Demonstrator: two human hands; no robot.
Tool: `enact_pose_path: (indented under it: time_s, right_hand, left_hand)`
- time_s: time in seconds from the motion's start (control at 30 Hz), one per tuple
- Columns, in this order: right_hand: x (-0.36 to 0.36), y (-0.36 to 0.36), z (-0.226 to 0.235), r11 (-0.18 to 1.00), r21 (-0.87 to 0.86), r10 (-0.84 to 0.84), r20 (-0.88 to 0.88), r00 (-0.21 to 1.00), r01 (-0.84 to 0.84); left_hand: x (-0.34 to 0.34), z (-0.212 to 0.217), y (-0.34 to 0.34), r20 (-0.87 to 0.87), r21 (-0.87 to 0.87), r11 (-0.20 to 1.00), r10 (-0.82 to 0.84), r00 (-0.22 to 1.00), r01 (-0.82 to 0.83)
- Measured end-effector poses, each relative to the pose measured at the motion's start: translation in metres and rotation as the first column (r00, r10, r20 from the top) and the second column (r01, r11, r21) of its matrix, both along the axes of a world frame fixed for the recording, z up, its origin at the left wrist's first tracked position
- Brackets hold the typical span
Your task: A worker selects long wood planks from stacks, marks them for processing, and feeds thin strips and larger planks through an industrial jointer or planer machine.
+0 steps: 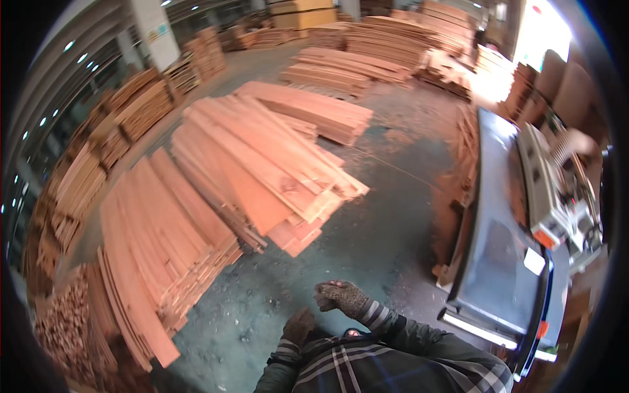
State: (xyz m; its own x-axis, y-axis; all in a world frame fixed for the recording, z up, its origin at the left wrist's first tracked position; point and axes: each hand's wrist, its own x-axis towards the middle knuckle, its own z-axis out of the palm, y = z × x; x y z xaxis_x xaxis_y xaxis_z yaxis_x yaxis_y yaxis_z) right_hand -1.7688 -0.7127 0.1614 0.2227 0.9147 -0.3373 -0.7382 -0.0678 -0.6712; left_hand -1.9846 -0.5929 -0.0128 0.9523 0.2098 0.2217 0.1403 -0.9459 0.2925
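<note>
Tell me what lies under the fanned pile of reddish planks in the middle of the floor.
Under the fanned plank pile more planks show at its near end, resting on the dusty concrete floor. Whether a pallet or bearers sit beneath is hidden by the boards.

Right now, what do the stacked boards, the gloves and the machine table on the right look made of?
Stacked boards: raw reddish-orange wood, matte, grain streaks visible. Gloves on the left hand and right hand: apparently knitted fabric, speckled brown-grey. Machine table: likely metal, smooth grey-blue, faintly reflective.
</note>
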Motion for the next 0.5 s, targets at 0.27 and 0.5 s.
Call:
enact_pose_path:
  time_s: [0.27,0.5]
  right_hand:
    - [-0.036,-0.115,0.021,0.984,0.037,-0.178,0.357,0.917,0.177]
    - [-0.132,-0.226,-0.069,0.888,-0.023,-0.459,-0.088,0.884,0.459]
  left_hand:
    - [-0.042,-0.093,0.014,-0.190,-0.974,-0.069,-0.264,0.945,-0.216]
    - [-0.106,-0.088,-0.051,-0.519,-0.413,0.900,-0.357,0.777,0.138]
